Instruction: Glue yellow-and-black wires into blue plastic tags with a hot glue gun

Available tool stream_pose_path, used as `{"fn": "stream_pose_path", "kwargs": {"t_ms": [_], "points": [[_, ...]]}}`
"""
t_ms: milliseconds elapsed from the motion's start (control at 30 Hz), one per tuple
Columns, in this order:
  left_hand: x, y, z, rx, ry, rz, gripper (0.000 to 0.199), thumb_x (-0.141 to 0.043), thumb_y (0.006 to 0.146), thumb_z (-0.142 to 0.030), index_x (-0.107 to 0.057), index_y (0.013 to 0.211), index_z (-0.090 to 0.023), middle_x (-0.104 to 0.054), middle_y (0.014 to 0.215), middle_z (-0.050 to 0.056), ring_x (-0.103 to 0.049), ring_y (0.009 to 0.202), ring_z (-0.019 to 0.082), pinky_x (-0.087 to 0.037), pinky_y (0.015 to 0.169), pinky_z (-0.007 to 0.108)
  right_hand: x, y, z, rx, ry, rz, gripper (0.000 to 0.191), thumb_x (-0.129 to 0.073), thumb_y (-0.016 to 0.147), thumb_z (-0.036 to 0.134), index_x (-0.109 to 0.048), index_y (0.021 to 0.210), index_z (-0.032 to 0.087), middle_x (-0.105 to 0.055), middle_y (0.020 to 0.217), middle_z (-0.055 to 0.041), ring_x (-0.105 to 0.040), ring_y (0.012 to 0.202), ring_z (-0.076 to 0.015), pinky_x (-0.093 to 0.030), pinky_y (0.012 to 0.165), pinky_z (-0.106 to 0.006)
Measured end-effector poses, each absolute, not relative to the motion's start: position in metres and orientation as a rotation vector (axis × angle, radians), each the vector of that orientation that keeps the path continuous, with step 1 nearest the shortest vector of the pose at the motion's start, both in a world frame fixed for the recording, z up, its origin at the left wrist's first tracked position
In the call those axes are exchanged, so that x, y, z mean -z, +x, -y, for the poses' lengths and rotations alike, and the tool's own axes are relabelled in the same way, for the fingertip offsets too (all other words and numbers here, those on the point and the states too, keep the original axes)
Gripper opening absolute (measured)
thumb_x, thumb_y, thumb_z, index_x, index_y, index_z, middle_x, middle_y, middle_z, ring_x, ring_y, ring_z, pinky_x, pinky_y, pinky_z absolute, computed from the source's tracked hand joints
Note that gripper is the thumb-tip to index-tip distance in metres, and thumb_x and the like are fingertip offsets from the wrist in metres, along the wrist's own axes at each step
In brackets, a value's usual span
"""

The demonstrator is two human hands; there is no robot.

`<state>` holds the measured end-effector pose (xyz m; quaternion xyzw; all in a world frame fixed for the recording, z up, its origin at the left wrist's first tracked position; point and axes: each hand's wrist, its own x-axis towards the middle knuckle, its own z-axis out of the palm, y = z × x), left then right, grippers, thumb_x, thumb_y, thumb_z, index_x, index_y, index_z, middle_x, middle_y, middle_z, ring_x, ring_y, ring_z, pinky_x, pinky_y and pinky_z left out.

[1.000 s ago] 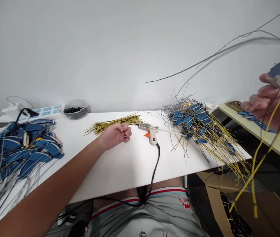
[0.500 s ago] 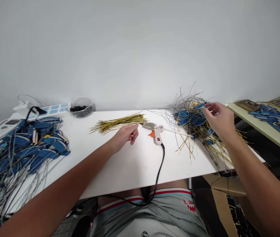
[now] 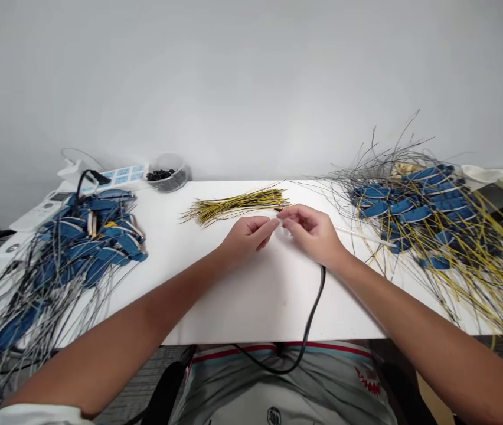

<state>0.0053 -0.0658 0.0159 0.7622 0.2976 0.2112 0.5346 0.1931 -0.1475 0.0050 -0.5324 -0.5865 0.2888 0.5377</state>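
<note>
Over the middle of the white table (image 3: 242,307), my left hand (image 3: 249,236) and my right hand (image 3: 311,233) meet at the fingertips. The fingers of both are closed in a pinch; what they hold, if anything, is too small to make out. Behind them lies a bundle of yellow and black wires (image 3: 238,204). The glue gun is mostly hidden behind my right hand; its white glue stick (image 3: 362,235) sticks out to the right and its black cable (image 3: 311,316) runs down off the front edge.
Blue parts with dark wires (image 3: 87,248) are heaped at the left. More blue parts with yellow and black wires (image 3: 415,212) cover the right side. A clear round bowl (image 3: 178,177) of small black pieces stands at the back, beside a power strip (image 3: 123,176).
My right hand has moved left from the right-hand heap to meet my left hand, and now covers the glue gun. The view has shifted, showing more of the right-hand heap.
</note>
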Motion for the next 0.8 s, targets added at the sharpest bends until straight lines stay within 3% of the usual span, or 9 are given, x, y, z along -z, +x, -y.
{"fn": "stream_pose_path", "kwargs": {"t_ms": [233, 667, 800], "points": [[-0.018, 0.006, 0.071, -0.591, 2.097, -0.765, 0.052, -0.052, 0.100, -0.048, -0.053, 0.062, -0.013, -0.044, 0.055, -0.004, -0.036, 0.056, 0.004, -0.028, 0.058, 0.022, -0.010, 0.202, 0.153, -0.975, -1.192, 1.344, 0.027, -0.081, 0.086, 0.039, -0.064, 0.097, 0.022, -0.050, 0.074, 0.0031, -0.040, 0.063, -0.0118, -0.032, 0.056, -0.027], [-0.012, 0.001, 0.063, -0.645, 2.349, -0.686, 0.044, -0.052, 0.100, -0.042, -0.063, 0.067, -0.015, -0.059, 0.059, -0.003, -0.044, 0.056, 0.004, -0.032, 0.059, 0.020, -0.018, 0.201, 0.155, -1.028, -1.312, 1.418, 0.030, -0.084, 0.084, 0.042, -0.064, 0.090, 0.020, -0.056, 0.080, 0.0020, -0.039, 0.060, -0.0085, -0.028, 0.051, -0.025], [-0.010, 0.000, 0.057, -0.623, 2.302, -0.662, 0.046, -0.057, 0.097, -0.047, -0.060, 0.063, -0.015, -0.054, 0.057, -0.003, -0.041, 0.056, 0.005, -0.030, 0.057, 0.021, -0.025, 0.202, 0.158, -1.100, -1.299, 1.450, 0.031, -0.083, 0.084, 0.043, -0.064, 0.089, 0.020, -0.055, 0.078, 0.0026, -0.037, 0.057, -0.0076, -0.027, 0.050, -0.025]]}}
